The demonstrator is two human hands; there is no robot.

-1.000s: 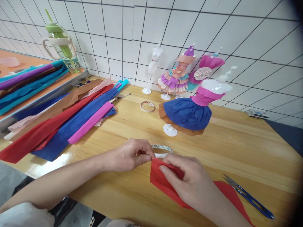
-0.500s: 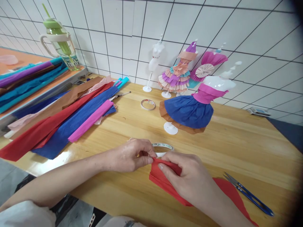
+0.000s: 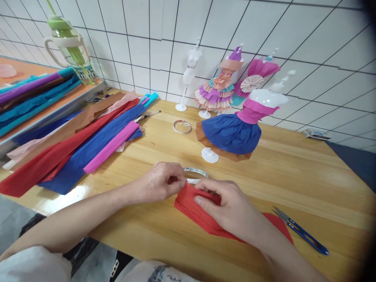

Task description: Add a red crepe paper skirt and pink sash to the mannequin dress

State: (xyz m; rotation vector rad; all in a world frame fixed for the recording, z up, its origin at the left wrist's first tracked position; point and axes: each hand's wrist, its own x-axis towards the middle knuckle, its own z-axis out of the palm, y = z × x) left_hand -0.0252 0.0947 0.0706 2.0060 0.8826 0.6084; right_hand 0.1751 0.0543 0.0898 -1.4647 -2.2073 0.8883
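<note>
A strip of red crepe paper [image 3: 194,209] stretches between my hands, its long end passing under my right wrist and lying on the table. My left hand [image 3: 164,181] pinches the paper's upper left corner between thumb and fingertips. Closed on the paper's upper edge, my right hand [image 3: 232,207] has its thumb on the near face and its fingers behind, partly hidden. Just beyond my fingertips lies a roll of tape [image 3: 195,171], partly covered by the hands. Blue-handled thread snips [image 3: 305,233] rest to the right of my right forearm.
A mannequin in a blue and pink paper dress [image 3: 232,133] stands ahead, with several smaller mannequins [image 3: 219,86] along the tiled wall. Another tape roll [image 3: 182,126] lies near them. Folded coloured papers [image 3: 96,137] cover the left side. A green-lidded bottle [image 3: 72,51] stands at back left.
Both hands and the red paper appear slightly further left and higher, partly because the camera view has shifted. More of the paper's left part shows below my fingers. Both hands keep their hold.
</note>
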